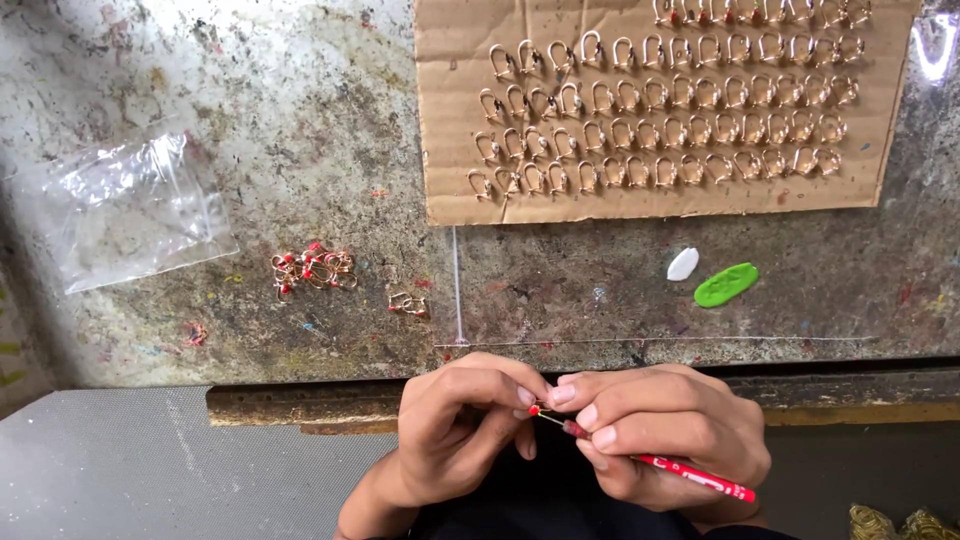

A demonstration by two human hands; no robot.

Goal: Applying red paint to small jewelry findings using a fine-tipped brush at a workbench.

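- My left hand (455,425) sits at about 6 o'clock, fingers curled shut and pinching a small gold hook (540,409) with a red bead on it, right at my fingertips.
- My right hand (665,430) is just beside it, at about 5 o'clock, fingers closed around a red tool (690,472); its thin tip touches the bead on the hook.
- So the piece in hand is held between both hands, just below the near edge of the bench (300,120).
- Farther out, at about 11 o'clock, a little pair of hooks (408,305) lies on the stained top; I cannot tell whether they carry beads.
- Beyond that, at about 10 o'clock, is a small heap (313,268) of gold hooks with red beads. I judge these to be the finished ones, and they are few.
- At about 1 o'clock lie a white blob (683,264) and a green blob (726,284), near each other.
- At 10 o'clock, well apart from the heap, is a clear bag (135,210), lying flat.
- Farthest, from 12 to 1 o'clock, is a cardboard sheet (445,100) with rows of bare gold hooks (660,130) stuck in it. None shows red, so by my reckoning most of the work is left.
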